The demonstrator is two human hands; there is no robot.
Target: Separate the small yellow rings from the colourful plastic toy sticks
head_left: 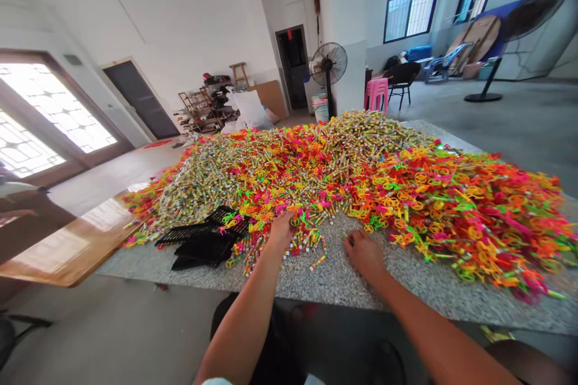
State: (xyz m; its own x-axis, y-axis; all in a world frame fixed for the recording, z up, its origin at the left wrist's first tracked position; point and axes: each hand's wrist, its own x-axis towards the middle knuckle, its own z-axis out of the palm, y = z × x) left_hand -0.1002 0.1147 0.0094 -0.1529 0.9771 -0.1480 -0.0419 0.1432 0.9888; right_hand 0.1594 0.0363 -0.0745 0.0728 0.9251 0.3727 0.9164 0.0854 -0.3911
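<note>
A large heap of small colourful plastic pieces (474,204), in red, orange, yellow, pink and green, covers much of the speckled stone table (334,286). Many short, pale yellow-and-white tubes (198,174) are mixed in. My left hand (282,231) is at the heap's near edge, its fingers closed among the pieces; what they hold is hidden. On the bare stone to the right, my right hand (363,252) has its fingers curled together around a small piece with a yellow-green tip (345,234). A string of colourful beads (321,258) lies between the hands.
Black slotted plastic trays (203,246) are stacked left of my left hand. A wooden table (67,246) adjoins at the left. Beyond the heap are a standing fan (329,66), pink stools (376,93) and a cluttered rack (203,105). Another fan (537,12) stands at right.
</note>
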